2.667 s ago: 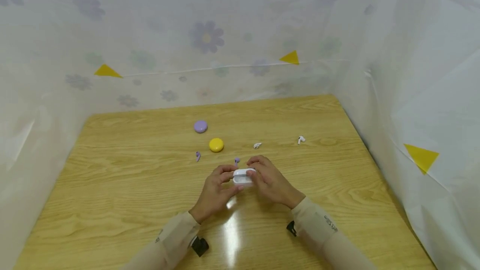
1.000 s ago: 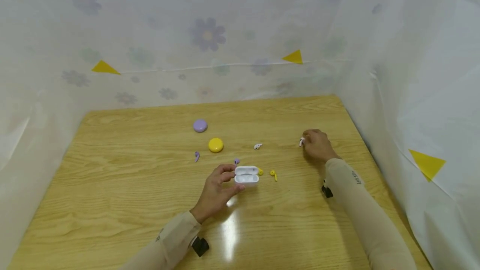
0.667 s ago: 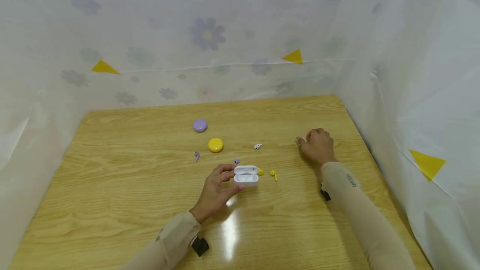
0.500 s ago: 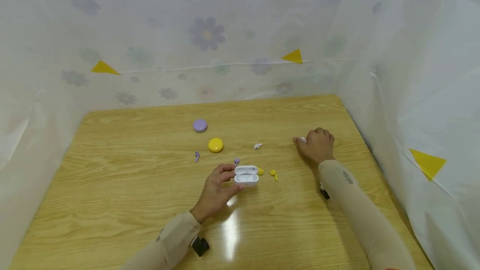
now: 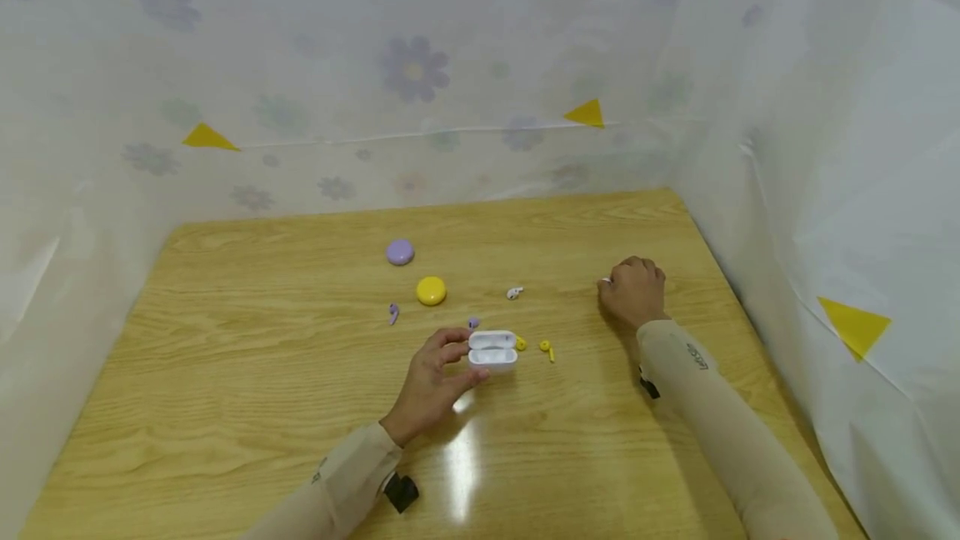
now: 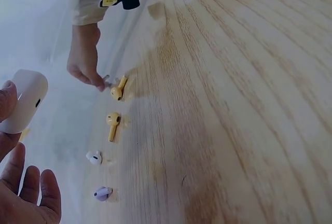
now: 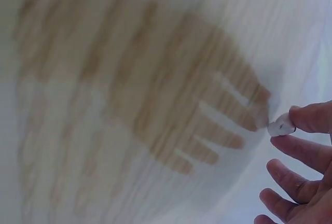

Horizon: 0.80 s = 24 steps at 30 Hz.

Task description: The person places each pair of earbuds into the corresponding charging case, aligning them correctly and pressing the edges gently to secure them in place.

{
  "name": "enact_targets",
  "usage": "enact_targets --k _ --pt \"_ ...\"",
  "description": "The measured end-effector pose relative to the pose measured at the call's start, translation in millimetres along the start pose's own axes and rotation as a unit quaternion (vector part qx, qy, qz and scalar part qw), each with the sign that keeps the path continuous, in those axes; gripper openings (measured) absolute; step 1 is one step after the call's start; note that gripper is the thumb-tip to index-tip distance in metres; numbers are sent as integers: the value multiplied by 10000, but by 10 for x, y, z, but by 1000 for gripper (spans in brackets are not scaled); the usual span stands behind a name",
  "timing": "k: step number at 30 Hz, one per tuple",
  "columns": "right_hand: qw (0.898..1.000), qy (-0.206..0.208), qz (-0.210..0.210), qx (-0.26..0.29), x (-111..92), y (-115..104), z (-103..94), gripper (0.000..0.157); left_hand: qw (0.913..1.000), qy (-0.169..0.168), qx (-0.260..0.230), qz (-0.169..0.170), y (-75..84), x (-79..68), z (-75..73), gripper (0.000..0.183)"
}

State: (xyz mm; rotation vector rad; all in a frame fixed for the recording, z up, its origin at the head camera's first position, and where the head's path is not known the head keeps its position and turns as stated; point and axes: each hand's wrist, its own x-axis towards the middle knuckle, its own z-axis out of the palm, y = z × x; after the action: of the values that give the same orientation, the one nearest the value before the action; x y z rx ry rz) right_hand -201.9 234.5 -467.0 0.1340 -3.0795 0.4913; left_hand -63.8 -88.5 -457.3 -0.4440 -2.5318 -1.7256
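My left hand [image 5: 427,386] holds a white earbud case [image 5: 492,359] by its left end, thumb below and fingers behind, with the lid raised toward the back. Both wells of the case show from above. Over at the right, my right hand [image 5: 636,292] pinches a white earbud [image 7: 281,125] between thumb and index finger, close to the tabletop; the other fingers are spread apart in the right wrist view. Another white earbud [image 5: 514,293] lies behind the case. Two yellow earbuds [image 5: 547,350] rest just right of the case, one partly hidden by it.
A round purple case [image 5: 400,252] and a round yellow case [image 5: 431,291] sit further back on the wooden table [image 5: 262,340]. One purple earbud [image 5: 393,313] lies left of centre, a second [image 5: 473,323] right behind the white case. White sheeting [image 5: 840,148] borders the table.
The case lid was opened and my right hand left it for the far right, where it took hold of the white earbud. The yellow earbuds came into sight. My left hand stayed in place.
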Motion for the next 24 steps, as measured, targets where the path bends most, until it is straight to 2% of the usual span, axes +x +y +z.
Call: enact_targets --k 10,14,18,24 --pt "9972 405 -576 232 -86 -49 4 28 9999 -69 -93 0 35 20 12 33" --pt "9912 542 -860 846 -170 -229 -41 25 9998 -62 -155 -97 61 27 20 33" --pt "9749 518 -1101 1863 -292 -484 -150 23 9992 -27 -296 -281 78 37 32 33" --pt "9441 337 -1506 2913 -475 -856 -374 17 9991 76 -356 -225 102 73 33 31"
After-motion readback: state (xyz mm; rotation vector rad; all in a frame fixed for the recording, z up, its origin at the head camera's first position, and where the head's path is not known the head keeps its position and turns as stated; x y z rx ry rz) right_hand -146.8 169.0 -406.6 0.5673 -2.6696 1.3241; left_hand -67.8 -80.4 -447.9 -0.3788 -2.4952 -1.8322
